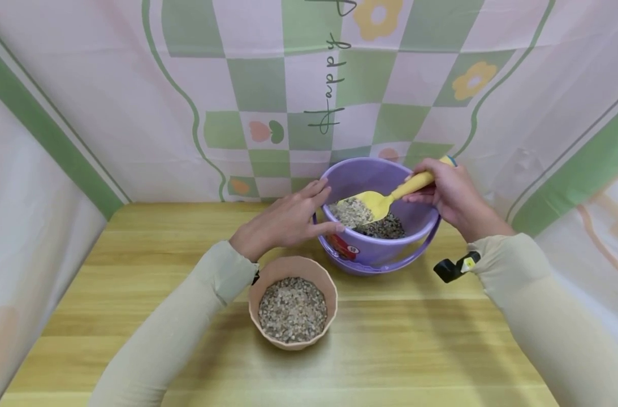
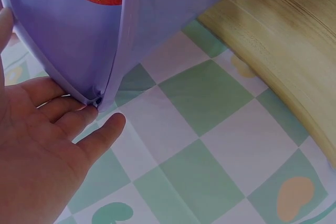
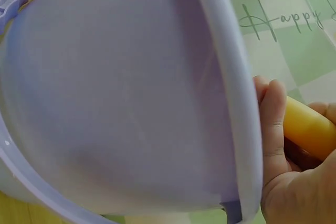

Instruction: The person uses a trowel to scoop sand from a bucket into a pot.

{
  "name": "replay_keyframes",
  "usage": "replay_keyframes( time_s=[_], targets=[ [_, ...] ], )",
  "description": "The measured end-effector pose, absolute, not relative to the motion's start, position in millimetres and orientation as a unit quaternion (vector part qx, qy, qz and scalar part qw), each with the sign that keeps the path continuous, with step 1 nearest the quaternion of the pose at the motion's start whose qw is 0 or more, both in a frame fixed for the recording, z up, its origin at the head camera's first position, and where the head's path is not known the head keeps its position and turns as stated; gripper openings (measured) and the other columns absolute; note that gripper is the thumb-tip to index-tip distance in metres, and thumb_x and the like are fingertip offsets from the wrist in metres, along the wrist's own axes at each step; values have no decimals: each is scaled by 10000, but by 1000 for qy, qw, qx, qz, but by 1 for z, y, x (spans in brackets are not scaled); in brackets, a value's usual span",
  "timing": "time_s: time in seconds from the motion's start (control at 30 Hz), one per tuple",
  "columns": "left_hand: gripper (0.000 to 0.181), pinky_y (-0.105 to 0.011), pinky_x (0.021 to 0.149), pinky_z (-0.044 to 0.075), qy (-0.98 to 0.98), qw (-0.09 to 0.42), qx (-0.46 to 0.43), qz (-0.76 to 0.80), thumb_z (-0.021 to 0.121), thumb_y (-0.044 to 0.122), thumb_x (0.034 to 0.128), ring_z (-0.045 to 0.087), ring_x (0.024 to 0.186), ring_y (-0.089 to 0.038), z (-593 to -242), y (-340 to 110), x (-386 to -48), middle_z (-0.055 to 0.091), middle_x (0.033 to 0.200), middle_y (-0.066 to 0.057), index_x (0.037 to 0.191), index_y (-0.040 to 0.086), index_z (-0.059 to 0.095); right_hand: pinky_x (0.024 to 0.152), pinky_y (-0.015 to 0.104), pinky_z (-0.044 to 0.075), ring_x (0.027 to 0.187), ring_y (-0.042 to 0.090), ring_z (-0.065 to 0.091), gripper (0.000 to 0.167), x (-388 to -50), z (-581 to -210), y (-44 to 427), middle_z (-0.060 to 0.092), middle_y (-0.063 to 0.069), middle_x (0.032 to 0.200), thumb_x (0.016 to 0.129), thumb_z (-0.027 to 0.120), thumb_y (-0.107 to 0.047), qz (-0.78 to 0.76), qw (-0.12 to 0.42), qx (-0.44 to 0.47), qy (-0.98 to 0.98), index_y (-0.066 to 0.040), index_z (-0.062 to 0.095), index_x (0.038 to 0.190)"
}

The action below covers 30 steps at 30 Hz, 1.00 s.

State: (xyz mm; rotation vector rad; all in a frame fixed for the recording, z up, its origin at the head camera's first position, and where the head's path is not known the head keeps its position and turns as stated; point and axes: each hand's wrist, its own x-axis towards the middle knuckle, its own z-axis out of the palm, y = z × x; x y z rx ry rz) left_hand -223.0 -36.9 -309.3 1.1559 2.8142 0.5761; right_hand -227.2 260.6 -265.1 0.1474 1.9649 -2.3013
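My right hand (image 1: 450, 195) was curled round the handle of the yellow scoop (image 1: 389, 199), whose blade, loaded with pale gravel (image 1: 351, 212), sat within the rim of the purple bucket (image 1: 380, 251), over darker gravel (image 1: 388, 227). My left hand (image 1: 288, 219), its fingers loosely extended, touched the bucket's rim on the left. Nearer to me, a peach bowl (image 1: 293, 265) of gravel stood on the wooden table (image 1: 405, 345), just beside the bucket.

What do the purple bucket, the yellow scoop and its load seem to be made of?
Purple bucket: probably plastic, smooth with a soft sheen and rounded rim. Yellow scoop: likely plastic too, evenly coloured and smooth. Load: apparently gravel or coarse sand, dull, in small pale grains.
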Motion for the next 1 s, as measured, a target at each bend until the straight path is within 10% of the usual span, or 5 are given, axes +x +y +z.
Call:
replay_keyframes(
  time_s=[1.0],
  targets=[
    [922,-508,1171,234,906,26,374,198,471,665,956,120,1513,-308,-311,-38,-223,76,1651,-161,1571,20,233,527,303,581,579,289,713,262,-221,-260,283,720,169,740,981,521,-29,-803,51,59,591,23,709,807]
  ],
)
